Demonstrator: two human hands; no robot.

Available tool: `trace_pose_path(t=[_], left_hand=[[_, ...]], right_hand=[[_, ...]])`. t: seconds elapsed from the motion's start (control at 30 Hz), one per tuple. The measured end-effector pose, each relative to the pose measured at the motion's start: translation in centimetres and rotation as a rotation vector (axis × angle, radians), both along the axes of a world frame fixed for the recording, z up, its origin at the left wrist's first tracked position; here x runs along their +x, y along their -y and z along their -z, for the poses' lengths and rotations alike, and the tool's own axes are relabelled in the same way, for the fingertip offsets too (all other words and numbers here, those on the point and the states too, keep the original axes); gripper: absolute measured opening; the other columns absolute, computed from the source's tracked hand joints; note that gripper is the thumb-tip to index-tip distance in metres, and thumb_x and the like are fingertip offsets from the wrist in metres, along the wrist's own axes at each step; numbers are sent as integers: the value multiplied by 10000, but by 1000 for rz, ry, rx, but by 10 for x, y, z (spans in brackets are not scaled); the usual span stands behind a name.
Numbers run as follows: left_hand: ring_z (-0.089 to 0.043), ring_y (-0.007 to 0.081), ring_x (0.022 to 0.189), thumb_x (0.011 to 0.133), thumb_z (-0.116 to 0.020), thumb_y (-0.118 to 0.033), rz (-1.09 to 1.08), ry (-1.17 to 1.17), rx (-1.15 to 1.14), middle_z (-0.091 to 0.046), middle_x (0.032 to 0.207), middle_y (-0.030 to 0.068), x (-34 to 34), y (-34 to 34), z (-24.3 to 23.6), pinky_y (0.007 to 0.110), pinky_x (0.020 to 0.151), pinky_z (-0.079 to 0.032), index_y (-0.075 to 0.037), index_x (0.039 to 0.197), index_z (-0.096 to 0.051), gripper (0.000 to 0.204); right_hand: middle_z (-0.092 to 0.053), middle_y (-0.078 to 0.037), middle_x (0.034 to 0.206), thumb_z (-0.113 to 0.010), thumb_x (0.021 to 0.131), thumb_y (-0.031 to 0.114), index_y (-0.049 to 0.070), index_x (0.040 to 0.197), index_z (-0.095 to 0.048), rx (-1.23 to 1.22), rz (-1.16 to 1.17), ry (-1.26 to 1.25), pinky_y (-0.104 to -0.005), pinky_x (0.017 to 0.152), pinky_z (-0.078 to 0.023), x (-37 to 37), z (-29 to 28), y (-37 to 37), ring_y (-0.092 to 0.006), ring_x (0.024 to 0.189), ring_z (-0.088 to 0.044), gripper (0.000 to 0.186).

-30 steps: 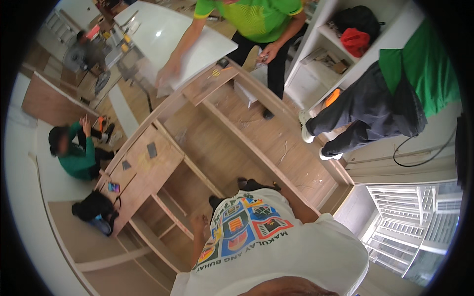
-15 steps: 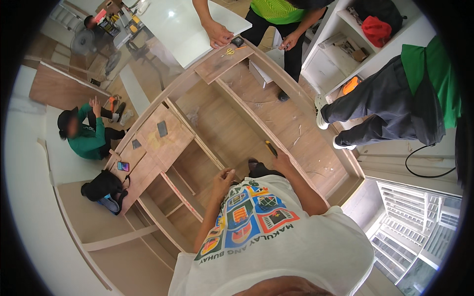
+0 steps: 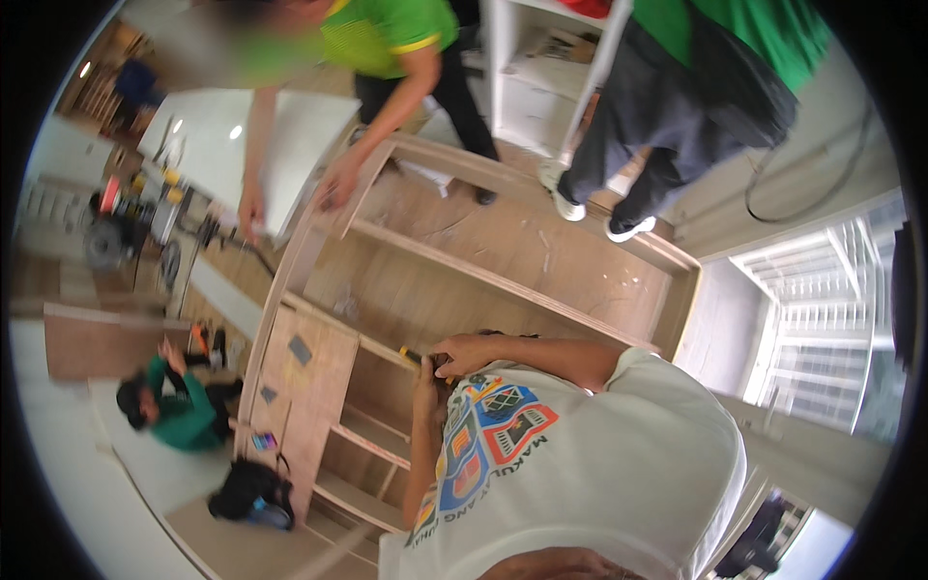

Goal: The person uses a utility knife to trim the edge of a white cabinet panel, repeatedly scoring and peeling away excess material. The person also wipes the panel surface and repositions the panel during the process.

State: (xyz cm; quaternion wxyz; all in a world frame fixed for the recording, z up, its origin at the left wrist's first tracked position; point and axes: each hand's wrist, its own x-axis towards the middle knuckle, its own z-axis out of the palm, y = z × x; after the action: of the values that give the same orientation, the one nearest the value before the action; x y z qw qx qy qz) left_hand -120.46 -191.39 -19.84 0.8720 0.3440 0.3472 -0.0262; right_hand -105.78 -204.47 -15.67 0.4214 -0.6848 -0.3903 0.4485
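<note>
In front of my belly, my right hand (image 3: 466,354) is closed around a yellow-and-black utility knife (image 3: 412,356), whose yellow end points left. My left hand (image 3: 426,381) meets it, fingers curled in at the right hand's fingertips. What the left fingers grip, if anything, is hidden. Both hands are over the large wooden frame (image 3: 454,253) with open bays that lies on the floor around me. To the left of my hands, a plywood panel (image 3: 324,362) covers part of the frame, with a dark grey flat piece (image 3: 300,350) on it.
At the far side, a co-worker in a lime shirt (image 3: 401,48) bends over the frame's end. Another person's legs (image 3: 638,164) stand on the right. A person in green (image 3: 184,411) sits on the left, near a black bag (image 3: 253,493) and a phone (image 3: 264,441). A white panel (image 3: 280,145) lies beyond.
My right hand has brought the utility knife left to my left hand. My view has turned. The lime-shirted co-worker now leans left with both arms down, and the loose board at the far end is away.
</note>
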Motion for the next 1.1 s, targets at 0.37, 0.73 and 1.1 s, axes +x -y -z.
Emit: trace_pose_path(t=[0.37,0.73,1.1], left_hand=[[-576,207,601,1036,-549,-354,-250,-636,307,-551,716,72,-134,-45,87,387,505,-489,-71,899,-522,316],[-522,169,493,999,-580,-327,-196,-675,196,-511,617,38,-208,-27,118,364,422,-408,-105,843,-513,279],[-597,175,529,960,-636,-248,-410,-940,475,-606,664,95,-201,23,57,342,475,-472,-7,897,-573,257]], right_hand=[[-685,-76,914,-609,1012,208,13,1077,-653,615,1566,-252,-346,709,-577,187,-57,162,-191,780,-673,210],[-641,-25,890,-622,996,229,69,1038,-656,497,1396,-283,-346,715,-543,197,20,192,-143,783,-622,169],[-704,-143,870,-645,926,196,3,1059,-677,-457,182,-128,-397,706,-553,6,112,28,-248,782,-679,237]])
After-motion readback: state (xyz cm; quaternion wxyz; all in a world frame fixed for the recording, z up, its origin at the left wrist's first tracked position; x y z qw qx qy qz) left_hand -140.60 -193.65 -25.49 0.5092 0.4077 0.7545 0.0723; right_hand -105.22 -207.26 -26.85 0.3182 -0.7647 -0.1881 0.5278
